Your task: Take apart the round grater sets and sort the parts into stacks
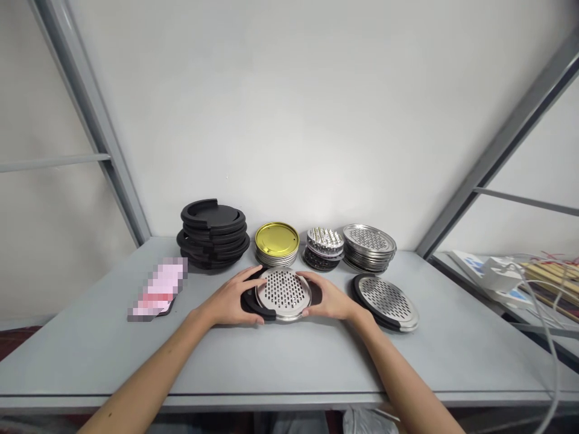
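A round metal grater plate with slotted holes lies in front of me, partly seated in a black curved holder on its left side. My left hand grips the black holder, thumb at the near side and fingers at the far side. My right hand pinches the right rim of the grater plate between thumb and fingers. Just right of that hand lies another grater plate set in a black holder. The underside of the held pieces is hidden.
Along the wall stand stacks of black holders, gold-coloured round lids, spiked grater discs and slotted grater plates. A phone with a blurred screen lies left. White cables hang at the right edge.
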The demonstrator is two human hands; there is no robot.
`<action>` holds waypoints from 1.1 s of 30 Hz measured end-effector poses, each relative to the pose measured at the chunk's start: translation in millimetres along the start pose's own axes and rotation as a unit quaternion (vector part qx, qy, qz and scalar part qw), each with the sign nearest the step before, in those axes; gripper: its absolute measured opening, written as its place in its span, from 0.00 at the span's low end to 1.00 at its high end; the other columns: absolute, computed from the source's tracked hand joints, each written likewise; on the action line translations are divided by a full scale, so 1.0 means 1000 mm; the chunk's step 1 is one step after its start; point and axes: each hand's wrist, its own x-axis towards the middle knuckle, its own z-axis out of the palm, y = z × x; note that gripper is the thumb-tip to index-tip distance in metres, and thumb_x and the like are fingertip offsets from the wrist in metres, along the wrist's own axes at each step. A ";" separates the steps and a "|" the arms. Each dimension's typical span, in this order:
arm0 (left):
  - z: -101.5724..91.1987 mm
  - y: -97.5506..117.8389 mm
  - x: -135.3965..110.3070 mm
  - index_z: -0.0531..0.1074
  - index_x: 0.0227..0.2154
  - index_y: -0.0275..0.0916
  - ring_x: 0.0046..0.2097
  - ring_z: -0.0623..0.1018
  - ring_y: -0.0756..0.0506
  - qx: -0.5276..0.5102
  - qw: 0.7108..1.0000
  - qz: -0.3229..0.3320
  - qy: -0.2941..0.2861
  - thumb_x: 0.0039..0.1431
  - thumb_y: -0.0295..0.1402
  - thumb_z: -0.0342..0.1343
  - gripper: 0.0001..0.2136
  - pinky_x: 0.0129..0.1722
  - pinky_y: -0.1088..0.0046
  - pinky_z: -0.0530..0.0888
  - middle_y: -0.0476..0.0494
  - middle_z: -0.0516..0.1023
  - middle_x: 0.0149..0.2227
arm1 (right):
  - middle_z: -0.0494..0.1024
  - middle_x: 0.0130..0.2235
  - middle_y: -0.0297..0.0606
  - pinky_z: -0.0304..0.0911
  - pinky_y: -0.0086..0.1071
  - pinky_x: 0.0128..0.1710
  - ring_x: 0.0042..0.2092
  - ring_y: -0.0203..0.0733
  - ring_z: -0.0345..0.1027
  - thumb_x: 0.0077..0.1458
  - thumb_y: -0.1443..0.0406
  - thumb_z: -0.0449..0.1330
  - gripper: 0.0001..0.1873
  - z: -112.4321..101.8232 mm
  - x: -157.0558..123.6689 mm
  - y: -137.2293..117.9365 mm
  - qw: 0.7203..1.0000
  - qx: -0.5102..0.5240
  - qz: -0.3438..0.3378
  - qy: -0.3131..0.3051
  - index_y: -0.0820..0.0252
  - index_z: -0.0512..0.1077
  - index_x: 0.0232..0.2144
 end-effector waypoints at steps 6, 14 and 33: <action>-0.001 0.005 0.000 0.65 0.59 0.44 0.64 0.61 0.32 -0.016 1.000 0.005 0.006 0.36 0.49 0.72 0.44 0.62 0.51 0.61 0.37 0.58 0.65 | 0.61 0.63 0.55 0.49 0.55 0.63 0.62 0.61 0.56 0.35 0.50 0.72 0.56 0.002 -0.002 0.004 0.999 -0.021 0.033 -0.004 0.64 0.57 0.63; 0.002 0.003 0.000 0.66 0.58 0.42 0.63 0.62 0.32 -0.007 1.000 0.009 0.011 0.34 0.51 0.71 0.45 0.62 0.51 0.61 0.36 0.62 0.63 | 0.61 0.62 0.57 0.52 0.54 0.61 0.62 0.62 0.57 0.35 0.47 0.71 0.58 0.004 -0.002 0.000 0.998 -0.060 0.018 -0.008 0.68 0.57 0.63; 0.005 0.007 0.002 0.49 0.66 0.42 0.65 0.58 0.33 -0.025 0.999 0.011 0.016 0.36 0.54 0.69 0.55 0.64 0.54 0.58 0.35 0.55 0.66 | 0.66 0.59 0.58 0.56 0.54 0.58 0.59 0.62 0.61 0.35 0.42 0.69 0.57 0.023 0.003 -0.013 0.995 -0.093 -0.006 0.019 0.67 0.59 0.62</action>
